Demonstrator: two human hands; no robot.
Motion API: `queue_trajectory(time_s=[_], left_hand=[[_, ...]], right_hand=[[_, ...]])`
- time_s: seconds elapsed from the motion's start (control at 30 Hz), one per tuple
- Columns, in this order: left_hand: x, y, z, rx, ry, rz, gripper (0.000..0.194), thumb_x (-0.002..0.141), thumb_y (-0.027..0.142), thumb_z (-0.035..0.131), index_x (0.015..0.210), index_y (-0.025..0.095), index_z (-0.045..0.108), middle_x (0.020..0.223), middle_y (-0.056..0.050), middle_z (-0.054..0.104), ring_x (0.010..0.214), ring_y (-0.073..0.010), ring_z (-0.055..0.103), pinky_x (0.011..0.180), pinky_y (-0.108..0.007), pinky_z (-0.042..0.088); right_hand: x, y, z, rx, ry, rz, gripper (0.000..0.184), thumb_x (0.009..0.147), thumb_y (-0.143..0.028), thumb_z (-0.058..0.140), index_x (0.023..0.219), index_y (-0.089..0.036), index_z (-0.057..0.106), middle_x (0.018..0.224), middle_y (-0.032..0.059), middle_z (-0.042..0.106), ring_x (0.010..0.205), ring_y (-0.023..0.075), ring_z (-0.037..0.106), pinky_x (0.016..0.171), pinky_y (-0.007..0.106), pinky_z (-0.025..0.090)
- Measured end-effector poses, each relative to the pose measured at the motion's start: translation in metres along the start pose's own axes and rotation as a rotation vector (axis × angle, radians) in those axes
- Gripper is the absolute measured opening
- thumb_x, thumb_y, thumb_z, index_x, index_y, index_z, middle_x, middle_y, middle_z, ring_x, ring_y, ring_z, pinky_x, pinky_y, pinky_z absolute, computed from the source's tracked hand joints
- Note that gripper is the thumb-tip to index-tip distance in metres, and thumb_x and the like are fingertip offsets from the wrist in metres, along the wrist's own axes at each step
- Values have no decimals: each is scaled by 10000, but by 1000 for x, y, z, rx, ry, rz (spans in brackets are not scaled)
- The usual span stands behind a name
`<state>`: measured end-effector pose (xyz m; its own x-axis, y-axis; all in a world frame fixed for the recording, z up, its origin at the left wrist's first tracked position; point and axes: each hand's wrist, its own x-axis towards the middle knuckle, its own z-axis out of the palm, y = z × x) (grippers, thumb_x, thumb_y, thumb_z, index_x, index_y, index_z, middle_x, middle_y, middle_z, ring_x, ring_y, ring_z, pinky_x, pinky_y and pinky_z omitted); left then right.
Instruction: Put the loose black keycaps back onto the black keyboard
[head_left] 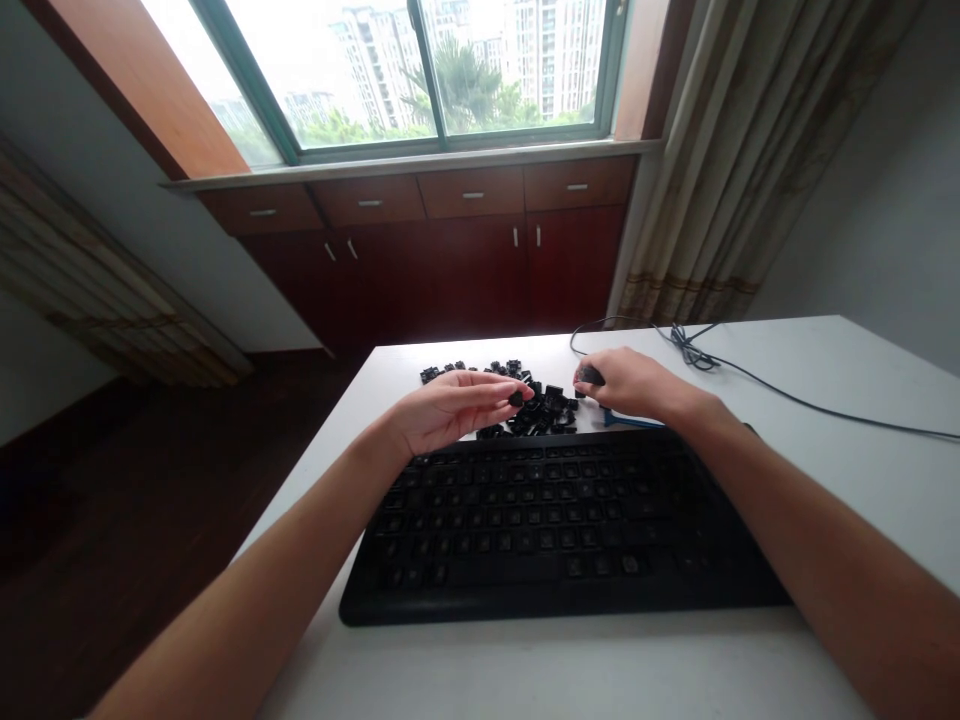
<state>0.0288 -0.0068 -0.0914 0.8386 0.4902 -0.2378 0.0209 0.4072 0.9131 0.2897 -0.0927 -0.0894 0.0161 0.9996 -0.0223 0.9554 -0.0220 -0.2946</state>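
My left hand (469, 405) is above the far edge of the keyboard, its thumb and fingers pinching a small black keycap (516, 398). Just right of it, my right hand (626, 380) is closed around a dark, round-ended object (592, 375), whose kind I cannot make out. A heap of loose black keycaps (551, 412) lies on the table between and behind the hands. The black keyboard (517, 570) lies below both hands, with bare key positions across it. Beneath my right wrist rests a blue tool (634, 421), partly hidden by the keyboard and arm.
The white table (840, 400) carries a black cable (795, 395), coiled behind my right hand and running off to the right. Beyond the table's far edge stand dark red cabinets (435, 270) under a window. Curtains (697, 200) hang on both sides.
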Motion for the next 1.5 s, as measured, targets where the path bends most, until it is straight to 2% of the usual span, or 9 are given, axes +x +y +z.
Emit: queue_trajectory(time_s=[0.17, 0.43, 0.6, 0.77, 0.87, 1.03, 1.17, 1.3, 1.5], left_hand=[[-2, 0, 13, 130, -48, -27, 302, 807, 167, 807, 1103, 130, 759, 984, -75, 781, 908, -111, 725, 838, -131, 565], [-3, -7, 33, 296, -127, -26, 409, 789, 244, 827, 1173, 160, 712, 1107, -113, 763, 980, -183, 737, 903, -277, 586], [-5, -10, 44, 369, -169, 27, 294, 838, 280, 778, 1095, 140, 754, 1133, -127, 756, 1012, -210, 735, 940, -316, 585], [-6, -7, 48, 305, -135, 19, 330, 857, 292, 754, 1163, 168, 741, 1132, -111, 762, 1045, -203, 729, 1014, -326, 546], [-5, -7, 48, 302, -144, 13, 381, 822, 271, 785, 1181, 156, 732, 1147, -126, 756, 1091, -223, 715, 1029, -325, 531], [-4, -17, 57, 327, -195, 36, 436, 801, 240, 796, 1220, 163, 707, 1162, -136, 749, 1126, -230, 701, 989, -310, 554], [-5, -30, 74, 394, -186, 114, 419, 821, 236, 767, 1231, 178, 700, 1173, -110, 748, 1113, -234, 705, 998, -339, 559], [-6, -39, 87, 497, -130, 238, 300, 864, 208, 704, 1162, 185, 725, 1113, -69, 766, 1064, -225, 722, 975, -323, 573], [-4, -46, 87, 581, -49, 354, 240, 883, 180, 669, 1118, 186, 718, 1069, -54, 769, 997, -200, 738, 912, -282, 592]], right_hand=[[0, 0, 0, -4, 2, -15, 146, 875, -300, 636, 926, -216, 744, 933, 79, 758, 793, 200, 660, 663, 265, 422], [-2, -3, 0, 14, 55, -37, 183, 880, -322, 648, 1013, -221, 723, 973, 81, 761, 818, 205, 672, 675, 260, 438], [-10, -15, -18, 55, 154, -95, 247, 906, -341, 627, 1122, -245, 695, 1022, 51, 759, 894, 202, 675, 739, 256, 456], [-46, -22, -35, 166, 346, -176, 229, 933, -324, 596, 1117, -232, 697, 956, 41, 760, 819, 184, 682, 741, 263, 486], [-76, -16, -24, 220, 394, -220, 205, 945, -295, 580, 1112, -235, 684, 1018, 44, 746, 869, 188, 686, 797, 287, 515], [-110, -4, 8, 285, 501, -284, 216, 951, -260, 595, 1165, -247, 622, 1015, 33, 701, 696, 130, 625, 679, 270, 523], [-118, -9, 22, 270, 478, -389, 277, 939, -222, 620, 1213, -250, 584, 1065, 40, 689, 797, 137, 655, 691, 258, 535], [-120, -16, 27, 239, 418, -457, 286, 941, -185, 594, 1219, -252, 574, 1110, 45, 692, 870, 153, 678, 750, 282, 556], [-121, -17, 30, 236, 415, -448, 313, 937, -172, 583, 1236, -259, 546, 1119, 53, 695, 890, 172, 681, 767, 303, 564]])
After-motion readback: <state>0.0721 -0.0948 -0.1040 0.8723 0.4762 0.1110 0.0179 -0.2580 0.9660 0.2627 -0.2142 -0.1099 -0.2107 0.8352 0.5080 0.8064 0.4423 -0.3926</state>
